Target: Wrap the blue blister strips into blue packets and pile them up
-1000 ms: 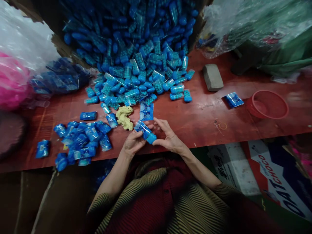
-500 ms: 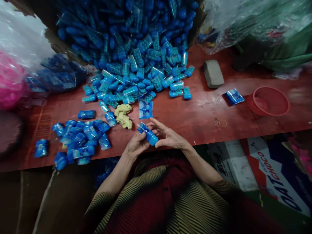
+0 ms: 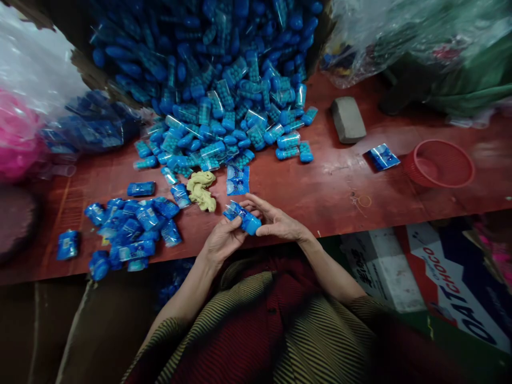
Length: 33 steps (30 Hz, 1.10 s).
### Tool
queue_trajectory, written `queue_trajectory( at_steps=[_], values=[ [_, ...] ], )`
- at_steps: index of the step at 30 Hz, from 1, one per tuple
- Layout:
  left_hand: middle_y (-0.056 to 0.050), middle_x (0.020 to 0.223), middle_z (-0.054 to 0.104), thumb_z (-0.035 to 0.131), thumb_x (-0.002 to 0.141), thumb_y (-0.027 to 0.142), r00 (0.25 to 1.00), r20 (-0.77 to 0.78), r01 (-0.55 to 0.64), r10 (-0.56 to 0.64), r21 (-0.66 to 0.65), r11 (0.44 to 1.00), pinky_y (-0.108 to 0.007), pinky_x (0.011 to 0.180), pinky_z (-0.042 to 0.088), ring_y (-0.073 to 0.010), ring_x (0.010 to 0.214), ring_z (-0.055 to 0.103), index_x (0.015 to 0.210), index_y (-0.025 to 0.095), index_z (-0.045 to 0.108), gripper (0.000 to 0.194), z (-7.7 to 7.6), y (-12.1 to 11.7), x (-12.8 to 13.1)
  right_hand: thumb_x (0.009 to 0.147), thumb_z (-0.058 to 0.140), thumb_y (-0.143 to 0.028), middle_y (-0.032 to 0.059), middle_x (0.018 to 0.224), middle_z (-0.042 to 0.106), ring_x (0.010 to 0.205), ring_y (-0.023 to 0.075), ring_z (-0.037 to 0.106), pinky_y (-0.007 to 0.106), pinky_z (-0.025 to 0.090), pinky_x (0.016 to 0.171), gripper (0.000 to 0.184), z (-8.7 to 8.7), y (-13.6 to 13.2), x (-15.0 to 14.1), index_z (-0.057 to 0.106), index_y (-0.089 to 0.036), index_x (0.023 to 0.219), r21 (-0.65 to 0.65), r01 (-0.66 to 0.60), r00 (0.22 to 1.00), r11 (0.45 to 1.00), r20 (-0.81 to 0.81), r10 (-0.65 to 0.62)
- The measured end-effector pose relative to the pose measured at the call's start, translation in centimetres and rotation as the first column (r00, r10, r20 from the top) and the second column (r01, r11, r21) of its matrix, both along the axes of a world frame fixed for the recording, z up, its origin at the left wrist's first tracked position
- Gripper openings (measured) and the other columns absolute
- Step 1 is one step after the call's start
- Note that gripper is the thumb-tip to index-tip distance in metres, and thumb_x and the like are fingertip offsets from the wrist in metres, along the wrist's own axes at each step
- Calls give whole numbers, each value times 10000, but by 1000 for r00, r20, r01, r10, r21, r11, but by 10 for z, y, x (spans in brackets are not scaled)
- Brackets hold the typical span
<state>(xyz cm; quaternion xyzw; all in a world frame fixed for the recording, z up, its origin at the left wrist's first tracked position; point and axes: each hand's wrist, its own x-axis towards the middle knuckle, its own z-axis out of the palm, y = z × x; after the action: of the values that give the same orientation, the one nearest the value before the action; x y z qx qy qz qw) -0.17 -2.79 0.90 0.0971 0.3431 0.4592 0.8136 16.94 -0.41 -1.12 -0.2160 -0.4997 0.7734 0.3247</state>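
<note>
Between my hands, just over the front edge of the table, is a small blue-capped bottle (image 3: 251, 224) with a printed blue sleeve around it, lying tilted. My left hand (image 3: 222, 238) pinches the sleeved end, thumb on top. The right hand (image 3: 282, 224) curves around the other side, its thumb against the rounded blue end and its fingers behind, partly hidden. Just beyond lies a flat printed blue sleeve (image 3: 238, 180). Left of that is a lump of yellow-green putty (image 3: 201, 190). Sleeved blue bottles (image 3: 130, 229) lie in a pile to the left.
A large heap of clear bottles with blue beads (image 3: 228, 117) spills from a torn carton at the back. On the right are a grey block (image 3: 348, 120), a stack of blue sleeves (image 3: 382, 157) and a red basket (image 3: 439, 164). Plastic bags (image 3: 400, 32) line the back.
The bottle has turned slightly between my hands, and the sleeve now covers more of it. My fingers have shifted only a little; the whole view has drifted slightly.
</note>
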Motion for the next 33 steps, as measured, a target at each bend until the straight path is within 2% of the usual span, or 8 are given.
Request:
queue_trajectory(
  at_steps=[5,9,13,19,23,28,33],
  values=[
    [-62,892,717,705,711,140,998,-21,-54,53,-38,998,-346,911,497,-230,974,653,1076,151,624,374,-2,-5,6,712,744,-271,11,1444,401,1239,200,457,366,369,1032,844,5,-1,-2,297,-367,1421,-8,-20,1000,1000,-16,20],
    [-39,785,705,730,706,221,996,-51,-75,73,-37,997,-316,822,535,-211,876,671,971,149,647,286,-3,-10,15,669,776,-291,38,1410,442,1208,192,485,360,385,1020,903,2,-2,-6,290,-337,1429,-28,7,998,1000,-60,-9],
    [-51,775,702,746,693,280,995,-71,-69,66,-33,997,-336,846,530,-222,893,667,911,136,651,278,0,-11,17,670,775,-273,39,1434,413,1121,163,535,324,438,955,914,-4,-1,-5,273,-356,1430,-42,-6,999,999,-52,4],
    [-64,914,720,753,676,173,999,-34,35,-35,-25,999,-368,922,488,-233,966,659,995,155,641,338,7,-8,5,700,749,-252,33,1402,453,1223,180,472,348,415,988,879,0,3,-1,269,-359,1429,-54,-17,997,998,-78,12],
    [-74,882,726,776,647,189,998,-35,56,-56,-4,998,-353,905,500,-239,934,670,945,135,665,323,6,-8,4,665,772,-218,26,1431,426,1269,188,439,356,396,1018,886,5,3,-2,315,-362,1410,-71,-40,996,997,-83,34],
    [-50,774,719,797,623,263,998,-60,16,-15,7,1000,-348,877,520,-230,869,681,883,141,677,312,5,-13,14,627,791,-180,12,1449,406,1234,185,485,326,428,995,883,3,0,-4,372,-369,1382,-102,-45,991,994,-129,31],
    [-48,765,709,813,597,299,996,-75,-42,39,-31,999,-364,910,503,-248,944,663,863,150,662,340,5,-19,21,610,792,-154,18,1428,436,1199,186,513,310,474,935,922,2,-1,-5,353,-371,1391,-153,-65,993,986,-109,49]
  ],
)
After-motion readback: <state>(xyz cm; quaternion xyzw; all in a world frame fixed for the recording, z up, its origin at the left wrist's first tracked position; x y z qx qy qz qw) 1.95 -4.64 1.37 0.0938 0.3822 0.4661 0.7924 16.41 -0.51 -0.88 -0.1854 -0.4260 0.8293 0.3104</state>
